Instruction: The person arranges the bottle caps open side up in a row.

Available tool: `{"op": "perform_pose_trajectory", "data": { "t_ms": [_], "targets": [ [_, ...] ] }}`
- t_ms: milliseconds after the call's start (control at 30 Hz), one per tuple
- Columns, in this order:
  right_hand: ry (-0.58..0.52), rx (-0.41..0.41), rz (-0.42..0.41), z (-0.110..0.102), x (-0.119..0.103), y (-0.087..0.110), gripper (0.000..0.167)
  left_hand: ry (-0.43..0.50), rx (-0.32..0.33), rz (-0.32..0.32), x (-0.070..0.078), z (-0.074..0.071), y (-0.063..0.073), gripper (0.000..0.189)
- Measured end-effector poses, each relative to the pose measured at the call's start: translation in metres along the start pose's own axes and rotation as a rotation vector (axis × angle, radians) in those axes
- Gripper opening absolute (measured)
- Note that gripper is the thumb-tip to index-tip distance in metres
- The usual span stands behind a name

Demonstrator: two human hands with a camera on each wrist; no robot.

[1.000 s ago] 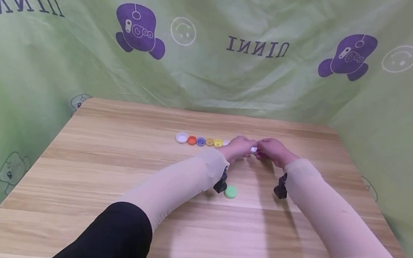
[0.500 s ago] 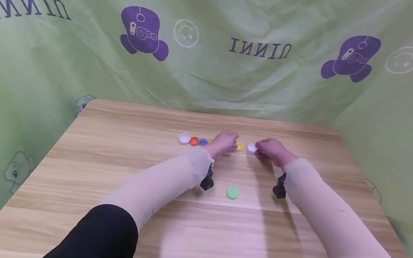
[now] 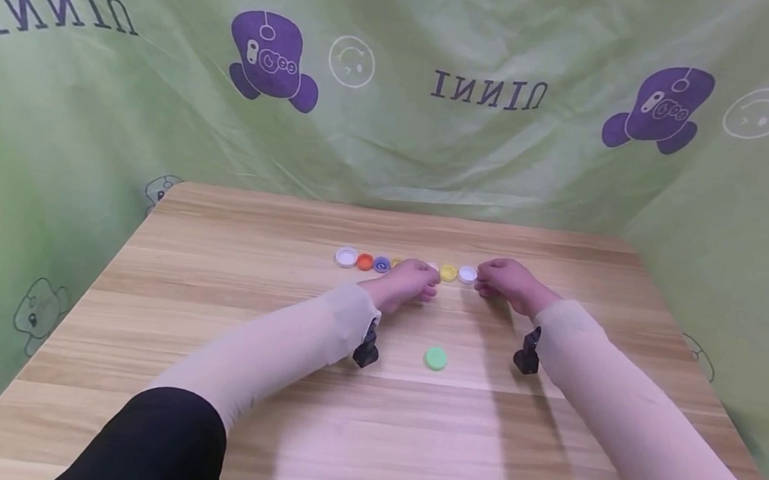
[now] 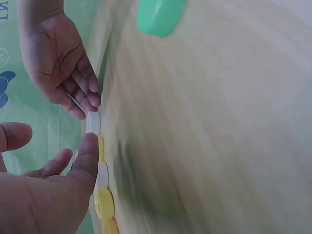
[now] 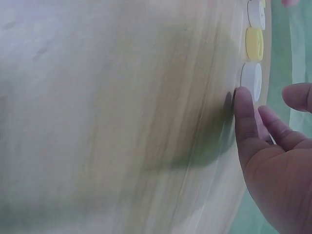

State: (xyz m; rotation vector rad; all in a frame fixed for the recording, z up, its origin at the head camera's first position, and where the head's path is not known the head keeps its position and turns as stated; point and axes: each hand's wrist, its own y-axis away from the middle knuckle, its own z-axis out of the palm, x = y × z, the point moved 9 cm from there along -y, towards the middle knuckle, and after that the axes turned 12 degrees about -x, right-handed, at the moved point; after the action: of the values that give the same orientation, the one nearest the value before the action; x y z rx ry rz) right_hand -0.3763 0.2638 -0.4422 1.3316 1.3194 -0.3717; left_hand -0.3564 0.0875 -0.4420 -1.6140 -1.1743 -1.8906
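Observation:
A row of plastic bottle caps runs across the far part of the table. At its right end lies a white cap (image 3: 468, 275), with a yellow cap (image 3: 448, 273) beside it. My right hand (image 3: 509, 283) has its extended fingertips at the white cap's right edge; the right wrist view shows the thumb raised apart. My left hand (image 3: 407, 283) is over the near side of the row, fingers loosely extended and holding nothing, hiding some middle caps. Further left are a blue cap (image 3: 381, 265), an orange cap (image 3: 365, 262) and a larger white cap (image 3: 345, 257).
A green cap (image 3: 436, 359) lies alone on the wooden table (image 3: 435, 443), nearer the body than the row. A green printed curtain (image 3: 393, 142) hangs behind the table and along its sides. Each wrist wears a small black camera.
My left hand has moved left and toward the body, away from the white end cap, uncovering the yellow one. That white cap has shifted slightly left, nearer the yellow cap. My right hand stays beside it.

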Motion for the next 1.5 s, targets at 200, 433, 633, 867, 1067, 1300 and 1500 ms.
{"op": "perform_pose_trajectory", "data": {
  "t_ms": [200,433,633,867,1067,1300,1500],
  "targets": [
    [-0.048,-0.005,-0.02,0.003,0.002,0.004,0.05,-0.02,-0.008,-0.029,-0.011,-0.005,0.008,0.037],
    [-0.062,0.054,0.024,0.005,0.008,0.011,0.049,-0.014,-0.077,-0.006,-0.018,-0.001,0.013,0.017],
    [-0.002,-0.049,-0.003,0.022,0.01,0.021,0.045,-0.01,-0.136,-0.048,-0.027,0.007,0.028,0.02],
    [0.064,-0.225,-0.032,0.057,0.012,0.042,0.036,-0.042,-0.18,-0.076,-0.033,0.019,0.044,0.041],
    [0.151,-0.274,-0.052,0.084,0.013,0.062,0.04,-0.15,-0.195,-0.086,-0.033,0.028,0.056,0.041],
    [0.21,-0.237,-0.064,0.11,0.011,0.079,0.043,-0.17,-0.234,-0.098,-0.036,0.045,0.065,0.031],
    [0.265,-0.13,-0.091,0.114,0.011,0.077,0.041,-0.194,-0.219,-0.079,-0.034,0.047,0.06,0.016]
  ]
}}
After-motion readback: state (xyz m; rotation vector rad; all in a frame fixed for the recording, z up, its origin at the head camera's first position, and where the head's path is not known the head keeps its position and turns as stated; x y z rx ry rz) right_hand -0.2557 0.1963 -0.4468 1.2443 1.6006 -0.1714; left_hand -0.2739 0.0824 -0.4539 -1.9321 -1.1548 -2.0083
